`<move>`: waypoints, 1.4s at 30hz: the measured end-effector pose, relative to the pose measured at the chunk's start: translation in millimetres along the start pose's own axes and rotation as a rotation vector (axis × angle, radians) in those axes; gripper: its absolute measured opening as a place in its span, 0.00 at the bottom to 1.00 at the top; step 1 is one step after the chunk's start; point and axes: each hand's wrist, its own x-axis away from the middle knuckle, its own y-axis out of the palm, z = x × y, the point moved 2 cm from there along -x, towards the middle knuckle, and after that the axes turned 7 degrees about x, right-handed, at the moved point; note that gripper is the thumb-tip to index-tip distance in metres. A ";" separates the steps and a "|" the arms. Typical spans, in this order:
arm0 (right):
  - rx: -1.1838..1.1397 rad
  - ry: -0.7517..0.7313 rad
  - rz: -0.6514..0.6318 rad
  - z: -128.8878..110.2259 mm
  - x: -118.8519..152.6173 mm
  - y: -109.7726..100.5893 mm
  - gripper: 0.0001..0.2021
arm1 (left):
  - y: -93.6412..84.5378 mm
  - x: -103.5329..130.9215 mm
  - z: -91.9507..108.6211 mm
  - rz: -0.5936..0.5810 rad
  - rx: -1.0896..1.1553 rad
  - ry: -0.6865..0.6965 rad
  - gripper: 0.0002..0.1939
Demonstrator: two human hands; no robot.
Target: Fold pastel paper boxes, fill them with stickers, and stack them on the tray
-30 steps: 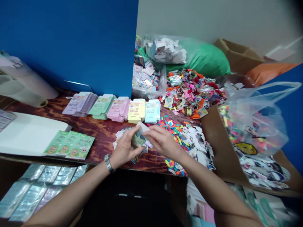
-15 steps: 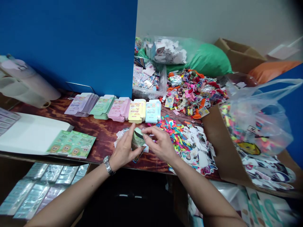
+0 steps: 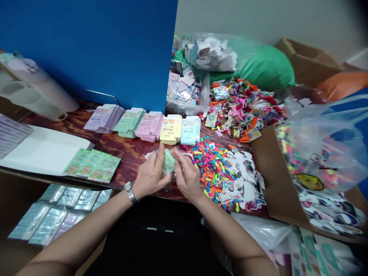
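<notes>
A small green printed packet [image 3: 168,162] is held between both hands, above the front middle of the dark red table. My left hand [image 3: 149,174], with a metal watch on the wrist, grips its left side, thumb low and fingers up. My right hand [image 3: 186,172] pinches its upper right side. Stickers partly show beneath and behind the hands. Beyond them stands a row of flat card boxes: purple [image 3: 101,118], green [image 3: 130,122], pink [image 3: 149,125], yellow [image 3: 170,129] and blue [image 3: 190,130]. Three green packets [image 3: 104,166] lie overlapping at left.
Colourful small pieces [image 3: 211,168] and cut stickers [image 3: 244,178] spread right of my hands. A cardboard box [image 3: 267,172] with a clear bag stands further right. Mixed trinkets [image 3: 244,107] are heaped behind. A white stack [image 3: 51,147] and a bottle [image 3: 43,86] are at left.
The green packet's dark opening no longer shows; its top looks closed. My right hand has moved in against the packet. The camera view has shifted slightly.
</notes>
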 end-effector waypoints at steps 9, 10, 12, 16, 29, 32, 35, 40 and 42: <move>-0.068 0.018 -0.072 -3.5 -2.6 5.4 0.25 | -8.4 5.3 -13.3 -0.036 -0.062 0.116 0.49; -0.051 -0.002 -0.053 -4.3 -0.8 6.8 0.26 | -7.7 5.0 -13.5 -0.041 -0.064 0.120 0.49; -0.007 -0.038 -0.010 -6.0 4.4 11.4 0.28 | -5.8 4.3 -12.9 -0.051 -0.067 0.124 0.48; 0.062 -0.080 0.016 -8.5 14.1 22.5 0.29 | -6.3 6.6 -8.1 -0.091 -0.083 0.072 0.47; -0.046 -0.200 -0.160 -16.1 10.5 49.5 0.30 | -58.5 76.5 -83.6 -0.084 -0.604 -0.388 0.40; -0.043 -0.202 -0.191 -15.5 20.2 52.6 0.30 | -61.3 82.9 -94.9 -0.070 -0.577 -0.439 0.41; -0.041 -0.173 -0.199 -13.1 29.2 52.4 0.29 | -65.1 73.4 -95.9 -0.013 -0.493 -0.427 0.41; -0.066 -0.151 -0.206 -11.0 33.7 50.0 0.29 | -64.1 9.0 -118.2 0.098 -0.339 -0.312 0.39; -0.066 -0.158 -0.200 -11.7 32.0 48.3 0.30 | -56.7 -27.8 -137.7 0.094 -0.303 -0.377 0.40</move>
